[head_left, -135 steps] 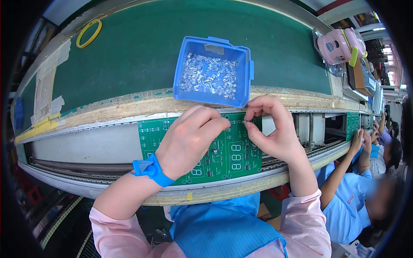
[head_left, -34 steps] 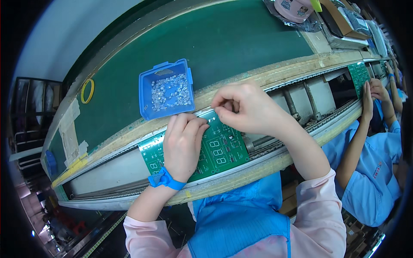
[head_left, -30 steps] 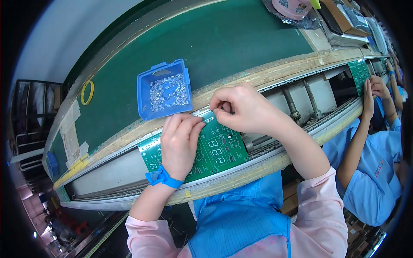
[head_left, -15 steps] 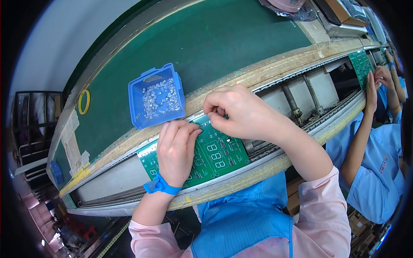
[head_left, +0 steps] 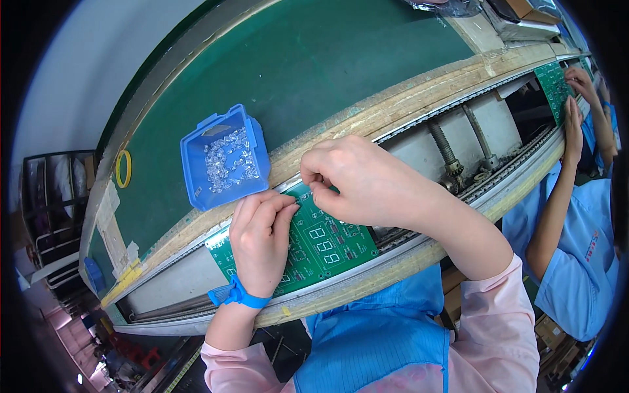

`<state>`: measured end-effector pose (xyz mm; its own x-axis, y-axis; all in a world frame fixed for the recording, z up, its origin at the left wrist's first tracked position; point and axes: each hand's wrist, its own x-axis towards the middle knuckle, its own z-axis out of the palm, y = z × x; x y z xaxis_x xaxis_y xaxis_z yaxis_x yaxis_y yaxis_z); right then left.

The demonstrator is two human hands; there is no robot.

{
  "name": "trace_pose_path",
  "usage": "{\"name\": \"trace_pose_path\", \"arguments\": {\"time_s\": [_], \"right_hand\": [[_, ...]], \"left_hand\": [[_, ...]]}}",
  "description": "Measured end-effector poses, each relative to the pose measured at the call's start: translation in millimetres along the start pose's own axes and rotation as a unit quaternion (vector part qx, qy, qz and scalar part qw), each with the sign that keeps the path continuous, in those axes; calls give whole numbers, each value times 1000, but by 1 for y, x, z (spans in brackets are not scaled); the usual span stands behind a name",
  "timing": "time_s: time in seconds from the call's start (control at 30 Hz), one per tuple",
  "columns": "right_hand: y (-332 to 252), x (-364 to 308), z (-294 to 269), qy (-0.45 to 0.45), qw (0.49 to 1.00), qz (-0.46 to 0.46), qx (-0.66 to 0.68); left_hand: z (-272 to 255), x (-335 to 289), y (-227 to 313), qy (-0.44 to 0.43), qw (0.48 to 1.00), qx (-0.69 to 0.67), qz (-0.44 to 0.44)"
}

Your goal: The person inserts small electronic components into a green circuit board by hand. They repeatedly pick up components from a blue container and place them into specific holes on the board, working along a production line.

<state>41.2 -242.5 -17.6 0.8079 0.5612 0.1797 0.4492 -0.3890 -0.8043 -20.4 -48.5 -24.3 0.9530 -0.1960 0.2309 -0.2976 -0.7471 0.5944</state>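
A green circuit board (head_left: 324, 245) with white number outlines lies across the two rails of a conveyor in front of me. My left hand (head_left: 261, 242), with a blue strap on its wrist, rests flat on the board's left half. My right hand (head_left: 357, 182) hovers at the board's upper edge, thumb and forefinger pinched together on something too small to make out. A blue plastic bin (head_left: 225, 157) of several small clear parts sits just beyond the board on the green belt.
A yellow ring (head_left: 123, 168) lies on the green belt (head_left: 341, 65) at the far left. To my right, another person's hands (head_left: 576, 92) work on a second green board (head_left: 555, 82). Metal screw shafts (head_left: 452, 154) run under the rails.
The view has swung, so bin and board now sit further left. My right hand stays pinched at the board's upper edge and the left hand stays pressed on it.
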Motion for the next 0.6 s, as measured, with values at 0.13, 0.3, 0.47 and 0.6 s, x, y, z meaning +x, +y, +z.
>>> {"name": "trace_pose_path", "arguments": {"time_s": [0.13,0.3,0.47,0.6], "right_hand": [[3,-1,0,-17,1000,7,-1],[4,-2,2,-23,1000,13,-2],[0,0,3,10,1000,-6,8],[4,-2,-2,-12,1000,-13,24]], "left_hand": [[-2,3,4,-13,1000,14,-7],[-3,6,9,-26,998,63,10],[-5,6,9,-21,999,40,-20],[-19,4,12,-62,996,51,-47]]}}
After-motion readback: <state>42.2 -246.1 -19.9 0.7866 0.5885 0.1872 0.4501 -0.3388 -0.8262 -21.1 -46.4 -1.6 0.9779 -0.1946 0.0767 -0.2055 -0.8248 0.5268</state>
